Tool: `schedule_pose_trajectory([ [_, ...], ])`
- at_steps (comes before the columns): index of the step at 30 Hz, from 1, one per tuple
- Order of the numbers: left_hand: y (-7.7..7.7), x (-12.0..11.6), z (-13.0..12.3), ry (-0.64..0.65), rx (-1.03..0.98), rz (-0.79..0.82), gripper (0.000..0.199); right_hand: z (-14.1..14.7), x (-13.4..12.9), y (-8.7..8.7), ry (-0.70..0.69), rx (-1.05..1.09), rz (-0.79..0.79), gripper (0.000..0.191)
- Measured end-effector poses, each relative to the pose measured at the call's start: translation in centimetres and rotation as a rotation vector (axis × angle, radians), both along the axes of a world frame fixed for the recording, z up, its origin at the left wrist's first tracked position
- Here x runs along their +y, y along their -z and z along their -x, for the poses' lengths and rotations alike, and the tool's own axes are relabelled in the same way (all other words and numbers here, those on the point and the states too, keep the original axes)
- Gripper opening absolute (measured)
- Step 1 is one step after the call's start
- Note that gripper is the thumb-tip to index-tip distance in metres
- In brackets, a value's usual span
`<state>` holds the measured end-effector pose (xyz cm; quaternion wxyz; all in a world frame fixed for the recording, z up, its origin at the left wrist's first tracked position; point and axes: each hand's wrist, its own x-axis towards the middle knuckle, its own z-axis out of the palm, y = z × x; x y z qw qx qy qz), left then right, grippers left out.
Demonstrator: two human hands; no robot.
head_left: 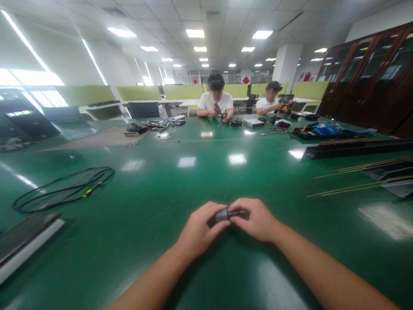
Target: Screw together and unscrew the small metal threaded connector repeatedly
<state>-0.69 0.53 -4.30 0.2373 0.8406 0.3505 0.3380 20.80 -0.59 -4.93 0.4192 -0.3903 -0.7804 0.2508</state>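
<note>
A short dark-grey cylinder that looks like a drill chuck (221,215) lies between the thumb and fingers of my left hand (198,228). Out of its right end runs a thin dark shaft, like a drill bit (237,212). My right hand (258,221) pinches this shaft, its fingertips close beside the left ones. Both hands are low over the green tabletop (155,189), near its front. The shaft's far end is partly hidden by my right fingers.
A coiled black cable (64,189) and a flat dark device (26,239) lie at left. Thin rods (348,188) and black trays (355,148) stick in from the right. Across the table sit two people (215,101), among tools and a white box (254,123).
</note>
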Motion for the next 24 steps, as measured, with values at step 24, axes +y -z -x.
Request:
schedule_pose_trajectory([
  [24, -0.10, -0.17, -0.01, -0.002, 0.061, 0.026, 0.024, -0.18, 0.13, -0.04, 0.015, -0.035, 0.006, 0.011],
])
